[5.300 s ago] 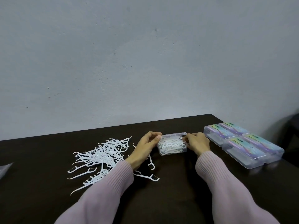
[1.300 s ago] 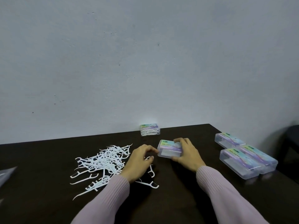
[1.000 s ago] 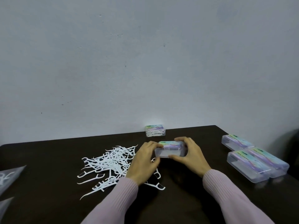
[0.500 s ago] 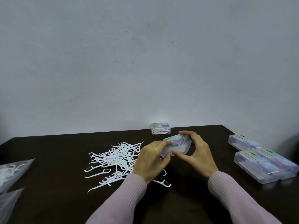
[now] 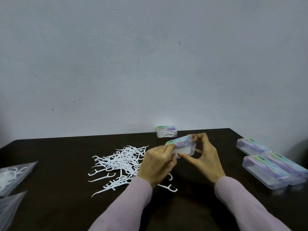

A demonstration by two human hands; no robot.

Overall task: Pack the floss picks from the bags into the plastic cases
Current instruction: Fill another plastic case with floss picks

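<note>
The clear rectangular plastic case with a pastel green-and-purple label (image 5: pixel 180 146) sits just right of frame centre, lifted and tilted off the dark brown table (image 5: pixel 50 205). We see it gripped by both hands. The left hand (image 5: pixel 156 165) curls its fingers round the case's lower-left corner; the right hand (image 5: pixel 205 160) pinches it from the other side, thumb on the near long edge and fingers on the far upper-right corner. The case's long axis runs from lower left to upper right. Its lid appears closed, and we judge the coming move to be opening it, so the hinge side matters; we cannot tell which edge that is.

The loose heap of white plastic floss picks (image 5: pixel 120 162) lies directly left of the grip, touching the left hand's side of the frame, so the left hand is the nearer one for loading. A filled clear case with the same label (image 5: pixel 166 133) stands at the wall, above the grip. Three empty-looking clear labelled cases (image 5: pixel 270 165) lie at the right edge. Translucent plastic bags (image 5: pixel 11 177) lie at the lower left, one holding picks.

The labels carry dark print, too small to read; no brand is legible.
</note>
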